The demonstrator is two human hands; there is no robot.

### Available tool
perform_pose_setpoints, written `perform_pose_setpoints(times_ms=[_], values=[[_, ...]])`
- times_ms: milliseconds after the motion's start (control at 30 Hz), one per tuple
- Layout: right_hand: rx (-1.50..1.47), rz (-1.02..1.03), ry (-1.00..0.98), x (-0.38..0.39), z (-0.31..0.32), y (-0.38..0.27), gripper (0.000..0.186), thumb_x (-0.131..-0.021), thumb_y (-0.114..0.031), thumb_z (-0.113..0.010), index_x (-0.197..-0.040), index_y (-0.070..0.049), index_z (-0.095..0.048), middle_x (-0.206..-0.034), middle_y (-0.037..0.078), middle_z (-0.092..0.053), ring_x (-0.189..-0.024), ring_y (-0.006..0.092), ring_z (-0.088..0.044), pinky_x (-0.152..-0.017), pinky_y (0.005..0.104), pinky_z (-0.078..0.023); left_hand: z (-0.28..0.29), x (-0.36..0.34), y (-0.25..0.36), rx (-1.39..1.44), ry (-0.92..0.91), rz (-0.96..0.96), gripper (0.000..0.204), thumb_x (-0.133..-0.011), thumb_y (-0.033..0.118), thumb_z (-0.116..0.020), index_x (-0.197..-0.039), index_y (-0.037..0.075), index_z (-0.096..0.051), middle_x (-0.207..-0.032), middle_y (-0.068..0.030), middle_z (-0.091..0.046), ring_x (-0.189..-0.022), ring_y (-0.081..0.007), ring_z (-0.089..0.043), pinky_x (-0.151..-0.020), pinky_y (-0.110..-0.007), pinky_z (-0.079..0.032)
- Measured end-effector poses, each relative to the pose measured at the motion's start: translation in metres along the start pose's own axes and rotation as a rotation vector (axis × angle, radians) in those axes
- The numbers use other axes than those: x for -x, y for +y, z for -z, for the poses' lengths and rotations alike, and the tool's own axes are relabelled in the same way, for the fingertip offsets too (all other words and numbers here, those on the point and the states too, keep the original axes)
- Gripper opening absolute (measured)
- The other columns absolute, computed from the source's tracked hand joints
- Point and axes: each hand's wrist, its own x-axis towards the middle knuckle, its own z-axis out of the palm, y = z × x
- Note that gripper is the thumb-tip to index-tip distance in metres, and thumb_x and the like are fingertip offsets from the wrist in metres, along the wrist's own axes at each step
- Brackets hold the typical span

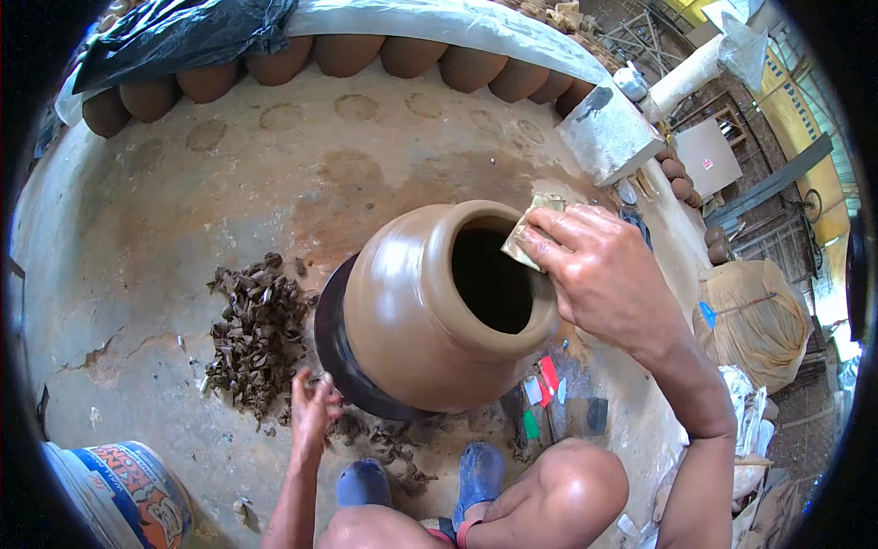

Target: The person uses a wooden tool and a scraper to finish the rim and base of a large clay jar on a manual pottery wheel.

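A large wet brown clay pot (393,302) stands tilted in view on a dark round turntable (334,357), its wide mouth facing up. My right hand (594,265) grips a pale, wet, folded piece of cloth (535,233) and presses it against the far right of the pot's rim. My left hand (313,403) is low at the turntable's near left edge, thumb and fingers apart and slightly blurred, holding nothing that I can see. Whether its fingertips touch the turntable, I cannot tell.
A heap of dark clay scraps (256,339) lies left of the pot. Several small coloured flat pieces (549,380) lie at its near right. A printed bucket (137,494) stands near left, a pale block (611,135) far right. Rounded pots (347,55) line the back under sheeting.
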Motion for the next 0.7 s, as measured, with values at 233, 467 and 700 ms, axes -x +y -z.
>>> perform_pose_setpoints(times_ms=[233, 467, 700], values=[[0.099, 0.015, -0.089, -0.007, 0.006, -0.011, 0.022, -0.089, -0.012, -0.062, -0.102, 0.004, -0.072, -0.096, 0.014, -0.068, -0.096, 0.0283, -0.068, -0.087, 0.0402, -0.054, -0.033, -0.040, -0.004, 0.018, 0.103, -0.238, 0.068, -0.102, 0.052, -0.061, -0.145, 0.000, -0.049, -0.128, -0.0198, -0.062, -0.107, -0.0236, -0.061, -0.091, -0.037, -0.049], [0.170, -0.001, -0.121, -0.004, 0.008, -0.015, 0.019, -0.089, -0.013, -0.062, -0.093, 0.002, -0.072, -0.091, 0.014, -0.068, -0.092, 0.0276, -0.067, -0.086, 0.0406, -0.054, -0.066, 0.078, -0.058, 0.046, -0.390, 0.311, 0.064, -0.099, 0.049, -0.069, -0.136, 0.003, -0.044, -0.089, -0.0092, -0.064, -0.065, -0.0158, -0.064, -0.053, -0.027, -0.052], [0.155, -0.065, -0.208, -0.007, 0.009, -0.021, 0.017, -0.083, -0.011, -0.064, -0.092, 0.001, -0.071, -0.092, 0.015, -0.068, -0.095, 0.0295, -0.067, -0.088, 0.0417, -0.053, -0.045, -0.017, -0.025, 0.071, 0.099, -0.285, 0.060, -0.106, 0.052, -0.055, -0.129, -0.003, -0.055, -0.106, -0.0173, -0.068, -0.088, -0.0195, -0.058, -0.079, -0.038, -0.049]])
